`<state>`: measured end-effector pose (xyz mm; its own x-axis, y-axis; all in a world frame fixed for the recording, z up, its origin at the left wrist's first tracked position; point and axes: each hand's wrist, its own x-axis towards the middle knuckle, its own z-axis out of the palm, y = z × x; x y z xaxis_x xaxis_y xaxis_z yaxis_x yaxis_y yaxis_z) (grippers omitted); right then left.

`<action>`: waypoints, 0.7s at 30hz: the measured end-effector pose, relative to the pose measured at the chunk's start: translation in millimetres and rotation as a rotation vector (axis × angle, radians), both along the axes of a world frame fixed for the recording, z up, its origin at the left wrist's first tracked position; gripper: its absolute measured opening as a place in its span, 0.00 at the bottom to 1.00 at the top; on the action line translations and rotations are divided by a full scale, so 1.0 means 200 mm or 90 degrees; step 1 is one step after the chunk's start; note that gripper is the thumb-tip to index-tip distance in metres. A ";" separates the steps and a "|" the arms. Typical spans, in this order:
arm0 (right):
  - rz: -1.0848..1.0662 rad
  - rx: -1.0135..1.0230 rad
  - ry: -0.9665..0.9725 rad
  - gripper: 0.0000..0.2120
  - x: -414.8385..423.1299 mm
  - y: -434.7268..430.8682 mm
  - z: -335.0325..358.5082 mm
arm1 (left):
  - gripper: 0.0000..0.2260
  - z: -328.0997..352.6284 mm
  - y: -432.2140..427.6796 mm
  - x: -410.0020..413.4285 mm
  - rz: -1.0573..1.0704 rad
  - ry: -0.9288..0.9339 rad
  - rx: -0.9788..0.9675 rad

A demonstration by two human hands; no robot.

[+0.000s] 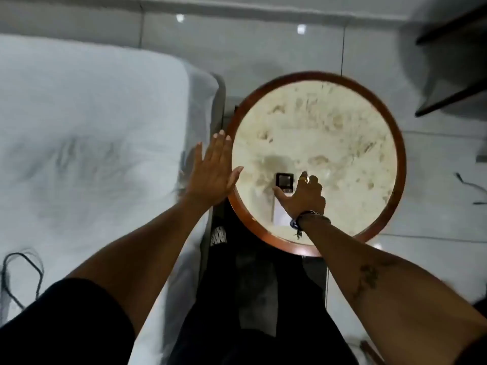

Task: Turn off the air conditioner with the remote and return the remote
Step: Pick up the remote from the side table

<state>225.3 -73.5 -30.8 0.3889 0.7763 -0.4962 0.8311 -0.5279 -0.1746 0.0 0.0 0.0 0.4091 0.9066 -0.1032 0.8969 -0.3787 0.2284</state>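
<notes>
A white remote [284, 180] with a dark display lies flat on the round marble-topped table [316, 119], near its front left. My right hand [303, 198] covers the remote's middle, thumb against its left edge and fingers curled down on its right side, so it is gripped while resting on the table. A dark bracelet sits on that wrist. My left hand [213, 169] hovers flat, fingers apart and empty, over the table's left rim. No air conditioner is in view.
A bed with a white sheet [92, 127] fills the left side, a black cable [23, 275] lying on it. My dark-clad legs [250, 299] stand between bed and table. Dark shelves [453, 75] are at the top right, and a loose cord [471, 188] lies on the tiled floor.
</notes>
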 end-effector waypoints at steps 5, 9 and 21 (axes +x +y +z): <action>-0.153 -0.107 0.034 0.43 -0.05 -0.07 -0.30 | 0.32 -0.30 -0.09 0.01 0.009 0.058 -0.068; -0.208 -0.077 0.029 0.37 -0.07 -0.04 -0.42 | 0.31 -0.44 -0.12 0.08 0.003 0.052 -0.089; -0.349 0.013 0.326 0.22 0.03 0.22 -0.05 | 0.28 -0.01 0.04 0.06 -0.021 0.021 0.000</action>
<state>230.9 -28.7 -41.6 0.4464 0.5484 -0.7071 0.2616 -0.8357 -0.4829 12.9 8.7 -1.7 0.4348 0.8928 -0.1178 0.8911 -0.4077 0.1993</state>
